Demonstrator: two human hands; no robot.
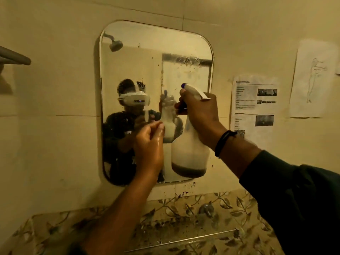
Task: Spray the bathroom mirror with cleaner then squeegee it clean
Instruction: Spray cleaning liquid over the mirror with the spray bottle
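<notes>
Mirror [139, 70] hangs on the tiled wall above the patterned worktop [230, 214]. We note the right hand [200, 115] clamped on the spray bottle [189, 153], nozzle towards the glass. The left hand [149, 144] is raised with fingers curled; whether it holds anything we cannot tell. We advise even passes from the top down, keeping the bottle upright, as little liquid remains. No squeegee is visible. The papers [254, 103] are unreadable.
</notes>
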